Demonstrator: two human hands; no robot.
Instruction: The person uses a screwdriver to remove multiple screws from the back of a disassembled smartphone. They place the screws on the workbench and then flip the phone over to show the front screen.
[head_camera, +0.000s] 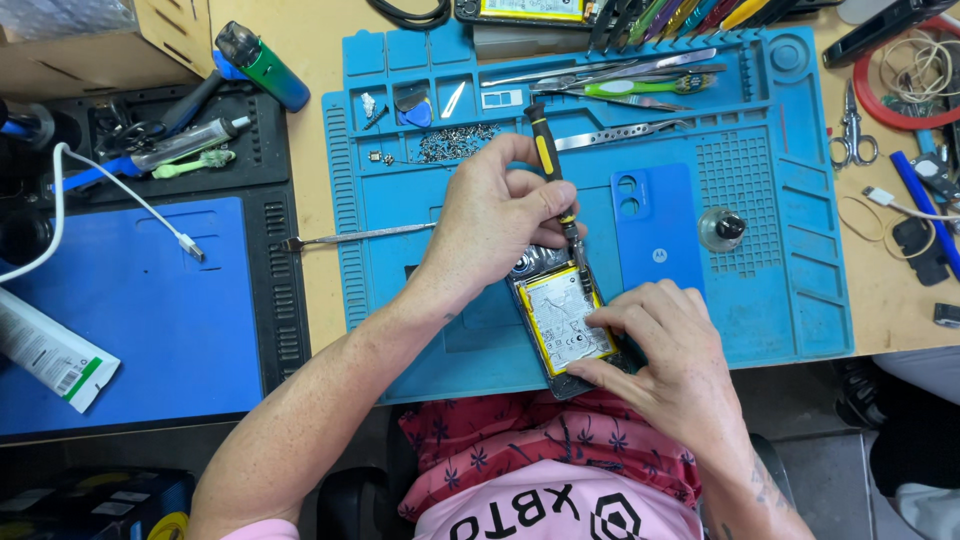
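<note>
At the near edge of the blue repair mat (790, 300), an opened phone (562, 320) with its yellow-labelled battery exposed lies on the worktop (310, 280), its long axis running from the near right up toward the far left. The phone's near end is steadied by the right hand (665, 350), whose fingers are pressed together and curled onto the battery and the frame edge. Just beyond it, a black-and-yellow screwdriver (548, 165) is pinched by the left hand (500, 215) between thumb and fingertips, the shaft held steeply with the handle leaning away and the tip set down at the phone's upper right edge. The tool's tip is thus placed at the far end of the phone, just above the right hand's fingertips, and the left hand is the one nearer to that point. Beside the phone on the right, a detached blue back cover (655, 225) is laid flat on the mat, with a small suction cup (722, 228) next to it. Farther off, a heap of tiny screws (455, 142) is gathered in a tray section, and tweezers (620, 132) and other slim tools are ranged along the mat's far edge.
</note>
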